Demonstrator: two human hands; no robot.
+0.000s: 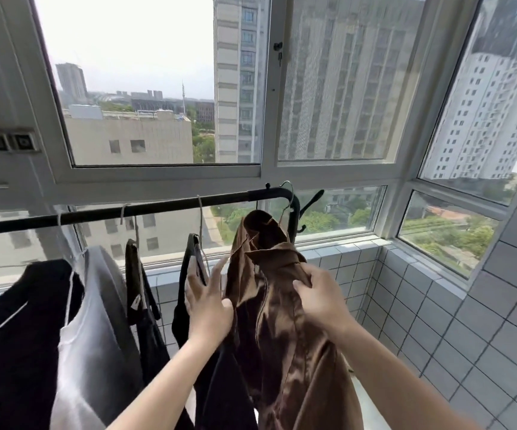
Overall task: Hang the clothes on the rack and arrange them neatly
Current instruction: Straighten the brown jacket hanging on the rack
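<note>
A black rack bar (158, 207) runs across the view below the window. At its right end a brown shirt (285, 330) hangs on a wire hanger (286, 201). My right hand (320, 294) pinches the shirt's collar area. My left hand (209, 301) has its fingers spread and rests against the shirt's left edge, thumb on the cloth. Left of the shirt hang a black strappy garment (185, 293), a dark brown one (136, 293), a grey one (102, 330) and a black one (12, 342).
A white-tiled sill (344, 252) and tiled wall (468, 352) close in the right side. Large window panes (158, 88) stand behind the rack. The rack's end post carries black side hooks (311, 201).
</note>
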